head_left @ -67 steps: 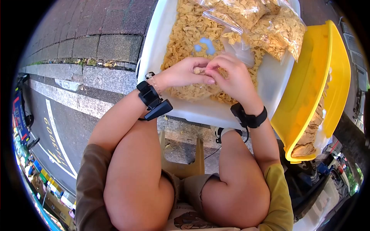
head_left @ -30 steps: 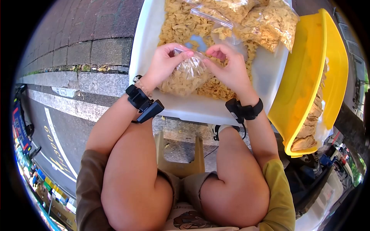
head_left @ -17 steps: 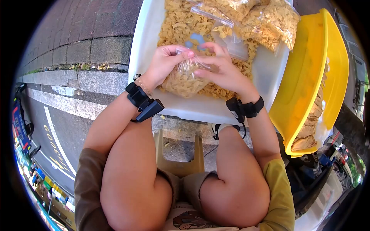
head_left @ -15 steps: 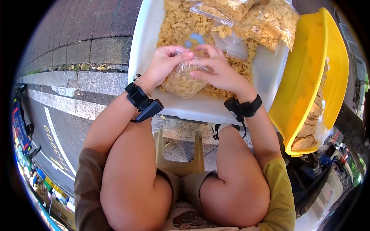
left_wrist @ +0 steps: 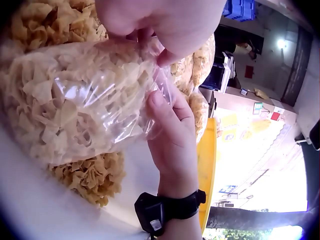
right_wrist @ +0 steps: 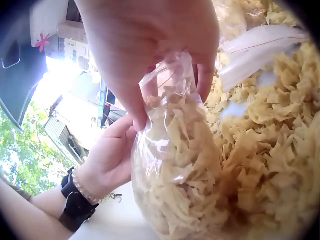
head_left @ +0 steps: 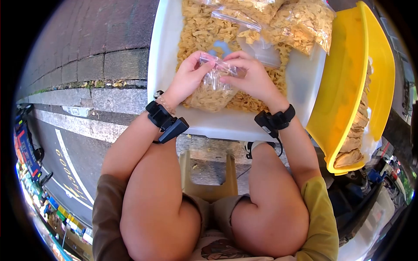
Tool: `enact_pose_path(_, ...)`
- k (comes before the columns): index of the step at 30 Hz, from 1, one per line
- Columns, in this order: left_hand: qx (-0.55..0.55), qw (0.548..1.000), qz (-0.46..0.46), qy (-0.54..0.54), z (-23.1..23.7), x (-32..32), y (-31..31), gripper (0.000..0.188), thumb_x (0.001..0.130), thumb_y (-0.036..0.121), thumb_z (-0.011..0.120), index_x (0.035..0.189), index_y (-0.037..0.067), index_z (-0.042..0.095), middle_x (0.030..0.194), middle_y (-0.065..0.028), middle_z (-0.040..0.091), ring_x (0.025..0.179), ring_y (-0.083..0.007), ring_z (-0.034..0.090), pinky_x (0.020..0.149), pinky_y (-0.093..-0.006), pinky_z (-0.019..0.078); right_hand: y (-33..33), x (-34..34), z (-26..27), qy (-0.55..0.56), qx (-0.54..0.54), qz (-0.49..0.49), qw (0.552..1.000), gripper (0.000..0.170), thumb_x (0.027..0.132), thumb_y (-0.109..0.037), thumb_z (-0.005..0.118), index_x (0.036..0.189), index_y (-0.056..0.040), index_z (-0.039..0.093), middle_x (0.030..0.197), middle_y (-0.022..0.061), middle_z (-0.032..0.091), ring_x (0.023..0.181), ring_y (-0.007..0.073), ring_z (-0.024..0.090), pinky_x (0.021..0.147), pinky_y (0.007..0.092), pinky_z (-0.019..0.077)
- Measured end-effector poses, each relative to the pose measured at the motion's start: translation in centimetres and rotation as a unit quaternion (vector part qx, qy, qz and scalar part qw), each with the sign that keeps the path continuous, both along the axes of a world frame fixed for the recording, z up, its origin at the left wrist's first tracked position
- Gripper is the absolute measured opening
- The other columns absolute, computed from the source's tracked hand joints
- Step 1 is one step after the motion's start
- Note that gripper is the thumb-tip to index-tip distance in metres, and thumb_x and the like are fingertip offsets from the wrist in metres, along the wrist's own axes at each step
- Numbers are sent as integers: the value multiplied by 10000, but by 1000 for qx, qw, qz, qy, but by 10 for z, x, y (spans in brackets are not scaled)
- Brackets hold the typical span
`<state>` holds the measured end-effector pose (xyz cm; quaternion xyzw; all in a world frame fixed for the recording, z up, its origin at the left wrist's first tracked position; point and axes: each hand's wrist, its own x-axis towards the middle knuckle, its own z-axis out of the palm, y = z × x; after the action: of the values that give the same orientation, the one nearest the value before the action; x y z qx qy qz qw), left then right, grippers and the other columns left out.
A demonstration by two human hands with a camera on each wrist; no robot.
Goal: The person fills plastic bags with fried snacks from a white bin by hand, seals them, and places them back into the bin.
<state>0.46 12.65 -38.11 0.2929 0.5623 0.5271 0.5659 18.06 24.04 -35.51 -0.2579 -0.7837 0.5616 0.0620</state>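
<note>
A clear plastic bag (head_left: 212, 96) filled with pale yellow flakes hangs over the near side of a white tub (head_left: 162, 52) of loose flakes (head_left: 209, 32). My left hand (head_left: 188, 78) pinches the bag's top edge at its left corner. My right hand (head_left: 254, 80) pinches the bag's top at the right, thumb in front. In the left wrist view the bag (left_wrist: 75, 100) looks full, with the right hand (left_wrist: 172, 135) at its mouth. The right wrist view shows the bag's gathered top between the fingers of the right hand (right_wrist: 155, 35).
Several filled bags (head_left: 300, 26) lie at the tub's far right, beside an empty-looking clear bag (head_left: 263, 54). Right of the tub stands a yellow bin (head_left: 344, 87) with brown folded pieces (head_left: 355, 139) in it. Below the tub is a beige stool (head_left: 209, 189).
My right hand moved away from the left hand, off the bag's top, then came back onto it. The bag's top is now spread flatter between both hands.
</note>
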Motion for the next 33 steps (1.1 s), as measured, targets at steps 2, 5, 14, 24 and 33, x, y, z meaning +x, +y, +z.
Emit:
enact_pose_path(2,-4,999,-5,39,-6,-2,-1,160,975,157,584,1077,35,590,988,-1,631,915,-49,561,812,-218,459,2,3,-10,101,-39,-68,992,316,794,-117,774,1102,-107,708,996,23,593,794,125,588,741,258,492)
enact_pose_path(5,-7,999,-31,34,0,-4,0,165,974,156,589,1087,36,598,1001,-2,630,939,-55,565,837,-218,458,8,9,-4,74,-76,-40,994,312,803,-107,771,1107,-91,703,1063,27,575,890,118,581,759,260,491)
enact_pose_path(14,-13,996,-77,31,-3,-5,0,155,947,125,625,1060,19,642,1001,-7,651,921,-49,580,821,-208,468,0,8,-8,87,-74,-2,993,271,820,-140,768,1077,-83,704,1146,51,532,981,150,575,774,277,520)
enact_pose_path(24,-8,995,-34,98,3,-3,0,155,920,110,662,1029,0,667,959,-22,689,834,-46,605,743,-206,499,6,12,21,-21,-13,-63,998,231,761,-115,789,930,-66,639,995,24,627,923,155,611,756,292,509)
enact_pose_path(33,-25,1000,-8,10,4,-5,0,186,923,137,666,1049,1,662,981,-34,693,879,-66,615,803,-226,500,15,32,10,10,21,21,999,382,827,-155,748,1203,-158,677,1258,83,525,1057,207,595,914,348,472)
